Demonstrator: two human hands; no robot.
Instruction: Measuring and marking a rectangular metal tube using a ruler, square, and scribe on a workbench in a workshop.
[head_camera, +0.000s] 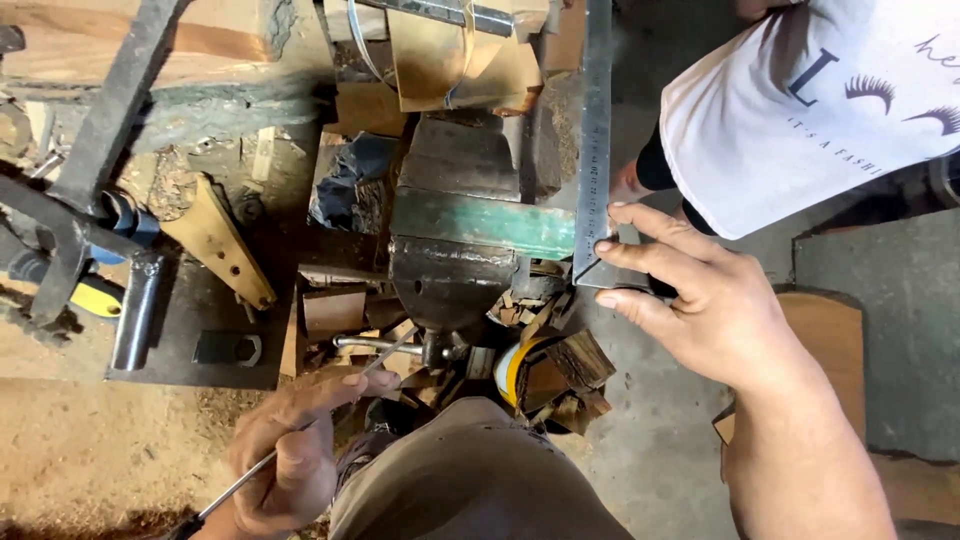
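Steel square (597, 150) upright against right end of green bar (485, 222) clamped in bench vise (455, 230), near bench's right edge. My right hand (705, 300) pinches square's corner, fingers closed on it. My left hand (290, 450) wrapped round thin rod (310, 425), probably vise handle. Wood scraps (560, 365) below vise.

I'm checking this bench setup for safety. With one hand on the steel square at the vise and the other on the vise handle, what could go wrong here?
1. The right hand presses the steel square against the green piece in the vise; if the square slips, its edge might cut the fingers.
2. The left hand grips the vise handle; turning it could shift the piece.
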